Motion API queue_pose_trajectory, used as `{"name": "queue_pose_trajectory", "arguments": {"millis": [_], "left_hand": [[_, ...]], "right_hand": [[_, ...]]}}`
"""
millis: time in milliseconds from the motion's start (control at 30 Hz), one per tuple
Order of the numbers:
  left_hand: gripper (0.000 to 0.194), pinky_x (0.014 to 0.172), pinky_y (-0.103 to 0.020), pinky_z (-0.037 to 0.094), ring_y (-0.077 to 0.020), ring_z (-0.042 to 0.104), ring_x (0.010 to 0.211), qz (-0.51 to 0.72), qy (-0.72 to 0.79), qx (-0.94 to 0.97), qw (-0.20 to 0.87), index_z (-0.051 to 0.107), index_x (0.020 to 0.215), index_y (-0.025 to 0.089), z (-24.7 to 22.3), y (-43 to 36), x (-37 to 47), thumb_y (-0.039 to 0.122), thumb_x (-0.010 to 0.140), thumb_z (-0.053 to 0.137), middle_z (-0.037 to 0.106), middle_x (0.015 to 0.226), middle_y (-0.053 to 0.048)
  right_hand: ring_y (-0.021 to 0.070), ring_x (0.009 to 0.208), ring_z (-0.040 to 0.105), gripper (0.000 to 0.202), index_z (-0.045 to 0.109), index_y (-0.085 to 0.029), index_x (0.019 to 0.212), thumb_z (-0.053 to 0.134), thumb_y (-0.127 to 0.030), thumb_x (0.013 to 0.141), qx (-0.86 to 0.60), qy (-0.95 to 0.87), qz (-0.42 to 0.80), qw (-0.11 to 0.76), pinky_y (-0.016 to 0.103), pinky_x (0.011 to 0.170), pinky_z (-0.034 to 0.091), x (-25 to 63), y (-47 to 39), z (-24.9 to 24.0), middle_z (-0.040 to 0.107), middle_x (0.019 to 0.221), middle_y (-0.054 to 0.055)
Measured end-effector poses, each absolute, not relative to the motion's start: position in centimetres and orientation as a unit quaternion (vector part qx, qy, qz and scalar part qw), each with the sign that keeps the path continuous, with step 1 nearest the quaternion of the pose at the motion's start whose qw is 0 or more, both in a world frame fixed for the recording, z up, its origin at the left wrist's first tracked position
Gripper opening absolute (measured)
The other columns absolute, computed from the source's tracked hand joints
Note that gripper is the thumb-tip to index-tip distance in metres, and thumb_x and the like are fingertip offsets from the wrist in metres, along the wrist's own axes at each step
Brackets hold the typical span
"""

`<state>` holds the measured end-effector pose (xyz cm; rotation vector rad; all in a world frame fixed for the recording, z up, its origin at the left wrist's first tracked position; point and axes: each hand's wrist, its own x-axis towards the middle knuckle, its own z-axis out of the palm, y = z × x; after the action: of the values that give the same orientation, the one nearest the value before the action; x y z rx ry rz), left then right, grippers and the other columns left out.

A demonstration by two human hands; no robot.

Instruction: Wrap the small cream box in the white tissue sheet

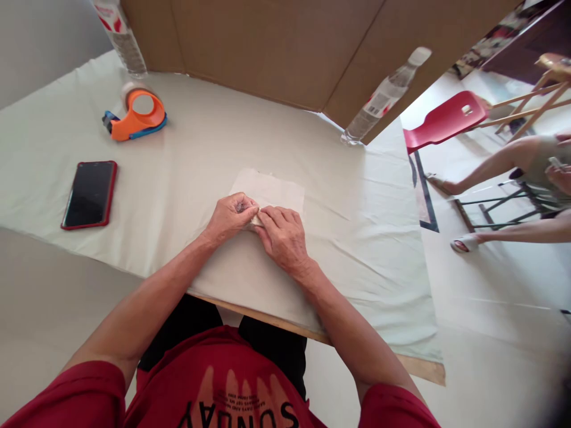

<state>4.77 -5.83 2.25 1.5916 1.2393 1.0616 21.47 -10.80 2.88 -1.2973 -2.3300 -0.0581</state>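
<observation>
A thin white sheet (279, 189), like a tissue or paper square, lies flat on the cloth, its near edge running under my fingers. My left hand (227, 219) is closed in a pinch at that edge; a small dark, shiny bit shows inside the curl of its fingers, too small to name. Right beside it, my right hand (284, 239) bends over the same edge, thumb and fingers pressed together. Between the two sets of fingertips a small pale rolled or folded part (256, 220) of the sheet shows. The fingers hide most of it.
A pale cloth (178, 160) covers the table. To the left are a phone (89, 193) and an orange tape dispenser (141, 116). Two water bottles (386, 98) (127, 50) stand against a cardboard panel (267, 47). Beyond the right edge are a red chair (450, 122) and a seated person.
</observation>
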Motion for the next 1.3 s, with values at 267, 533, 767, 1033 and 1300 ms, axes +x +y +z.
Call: {"name": "queue_pose_trajectory", "arguments": {"millis": [267, 533, 767, 1033, 1300], "left_hand": [[0.032, 0.074, -0.030, 0.049, -0.0176, 0.060, 0.080, 0.388, 0.528, 0.637, 0.406, 0.062, 0.095, 0.020, 3.6, -6.1, 2.3, 0.034, 0.067, 0.063, 0.068, 0.090, -0.002], [0.020, 0.058, -0.028, 0.038, -0.0152, 0.050, 0.058, 0.306, 0.603, 0.650, 0.346, 0.062, 0.085, 0.021, 3.3, -5.8, 0.8, 0.035, 0.071, 0.058, 0.056, 0.062, 0.003], [0.009, 0.058, -0.030, 0.038, -0.0189, 0.056, 0.060, 0.256, 0.622, 0.699, 0.243, 0.062, 0.077, 0.023, 3.2, -5.2, 0.0, 0.031, 0.072, 0.060, 0.065, 0.065, 0.000], [0.037, 0.060, -0.036, 0.048, -0.0263, 0.066, 0.059, 0.165, 0.673, 0.642, 0.328, 0.065, 0.089, 0.021, 5.1, -4.4, -1.0, 0.050, 0.068, 0.076, 0.071, 0.068, -0.006], [0.040, 0.044, -0.027, 0.027, -0.0108, 0.038, 0.037, 0.131, 0.651, 0.585, 0.465, 0.047, 0.054, 0.022, 5.3, -3.3, 0.0, 0.042, 0.066, 0.080, 0.043, 0.040, 0.004]], "right_hand": [[0.0257, 0.097, 0.055, 0.024, 0.064, -0.022, 0.117, 0.046, -0.027, 0.102, -0.483, -0.851, -0.072, 0.194, 0.041, 0.088, 0.036, 21.3, -10.7, 3.0, 0.070, 0.116, 0.008], [0.0260, 0.096, 0.052, 0.023, 0.062, -0.026, 0.120, 0.050, -0.025, 0.100, -0.496, -0.848, -0.080, 0.169, 0.042, 0.084, 0.032, 20.9, -10.5, 3.0, 0.066, 0.114, 0.009], [0.0260, 0.097, 0.052, 0.020, 0.064, -0.026, 0.114, 0.050, -0.024, 0.099, -0.485, -0.851, -0.107, 0.171, 0.042, 0.084, 0.031, 20.7, -10.3, 3.0, 0.066, 0.110, 0.009], [0.0257, 0.095, 0.051, 0.020, 0.064, -0.024, 0.112, 0.049, -0.023, 0.099, -0.476, -0.852, -0.123, 0.180, 0.042, 0.084, 0.031, 20.7, -10.2, 2.7, 0.067, 0.109, 0.009], [0.0245, 0.095, 0.051, 0.019, 0.064, -0.025, 0.111, 0.049, -0.022, 0.099, -0.482, -0.851, -0.120, 0.172, 0.041, 0.084, 0.029, 20.7, -10.2, 2.8, 0.067, 0.109, 0.008]]}}
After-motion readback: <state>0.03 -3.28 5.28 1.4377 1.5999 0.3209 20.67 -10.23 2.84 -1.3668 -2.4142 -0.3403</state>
